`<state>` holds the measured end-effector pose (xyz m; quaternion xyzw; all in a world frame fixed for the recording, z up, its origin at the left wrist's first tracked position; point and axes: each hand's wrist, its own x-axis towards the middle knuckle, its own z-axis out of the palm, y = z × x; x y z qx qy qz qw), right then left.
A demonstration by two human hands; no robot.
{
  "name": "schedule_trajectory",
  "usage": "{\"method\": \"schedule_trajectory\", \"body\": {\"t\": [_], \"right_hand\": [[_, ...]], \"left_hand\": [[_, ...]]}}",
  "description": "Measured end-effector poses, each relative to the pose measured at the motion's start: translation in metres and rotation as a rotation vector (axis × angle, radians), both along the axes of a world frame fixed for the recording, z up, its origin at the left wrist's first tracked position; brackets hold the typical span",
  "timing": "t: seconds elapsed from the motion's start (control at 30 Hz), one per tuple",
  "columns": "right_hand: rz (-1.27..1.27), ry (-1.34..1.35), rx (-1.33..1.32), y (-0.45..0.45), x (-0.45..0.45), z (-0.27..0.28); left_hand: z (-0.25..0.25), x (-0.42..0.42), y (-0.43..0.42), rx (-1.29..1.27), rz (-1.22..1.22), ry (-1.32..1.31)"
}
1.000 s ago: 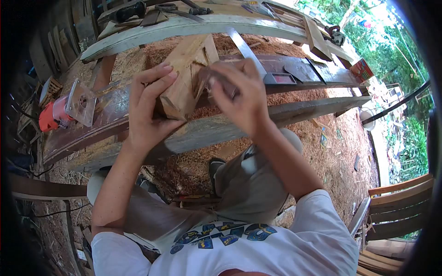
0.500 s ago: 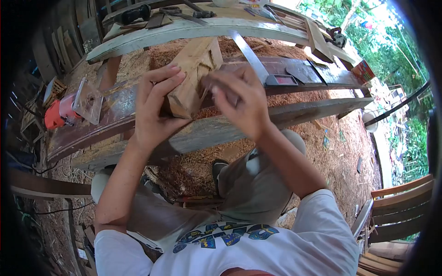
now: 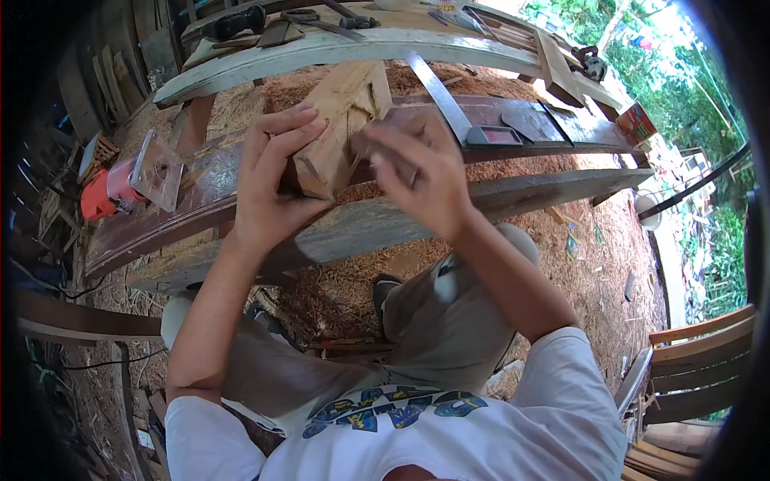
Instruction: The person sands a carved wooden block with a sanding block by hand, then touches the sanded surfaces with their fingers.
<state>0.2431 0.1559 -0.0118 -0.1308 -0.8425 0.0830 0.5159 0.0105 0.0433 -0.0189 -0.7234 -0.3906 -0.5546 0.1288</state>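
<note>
A pale block of wood (image 3: 343,90) with carved grooves along one side lies tilted across the dark plank bench. My left hand (image 3: 271,172) is wrapped round its near left side, the thumb under the end and the fingers over the top. At the carved right side is my right hand (image 3: 429,172), its fingers curled and smeared by motion. A small flat brownish piece (image 3: 407,171) shows under those fingers, too blurred to name. Just right of that hand, a try square (image 3: 443,100) rests on the bench.
An orange router with a clear base (image 3: 112,191) sits at the bench's left. A hammer (image 3: 353,18) and other tools lie on the far white-edged bench. A grey plank (image 3: 513,196) runs before my knees. A red box (image 3: 635,126) stands at right; wood shavings cover the ground.
My right hand's fingers have shifted slightly against the block's carved side. My left hand keeps its hold. The whole view has shifted a little.
</note>
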Motion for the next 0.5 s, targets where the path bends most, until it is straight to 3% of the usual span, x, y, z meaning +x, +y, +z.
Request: {"method": "schedule_trajectory", "body": {"t": [0.1, 0.17, 0.23, 0.3, 0.37, 0.5], "right_hand": [[-0.126, -0.013, -0.132, 0.012, 0.001, -0.001], [0.033, -0.017, -0.006, -0.009, -0.001, 0.001], [0.036, 0.012, 0.001, -0.002, -0.004, -0.002], [-0.121, 0.019, -0.034, 0.020, -0.007, 0.001], [-0.118, 0.002, -0.111, 0.006, -0.001, -0.001], [0.057, -0.022, 0.000, 0.007, -0.002, -0.004]], "left_hand": [[-0.001, 0.005, -0.002, -0.016, 0.044, 0.030], [0.000, 0.004, 0.000, 0.012, 0.046, -0.004], [0.003, 0.001, 0.001, 0.026, 0.045, 0.024], [-0.001, 0.004, -0.002, 0.007, 0.032, 0.029], [0.000, 0.005, 0.000, 0.023, 0.069, -0.014], [0.003, 0.004, -0.001, -0.009, 0.059, 0.056]]}}
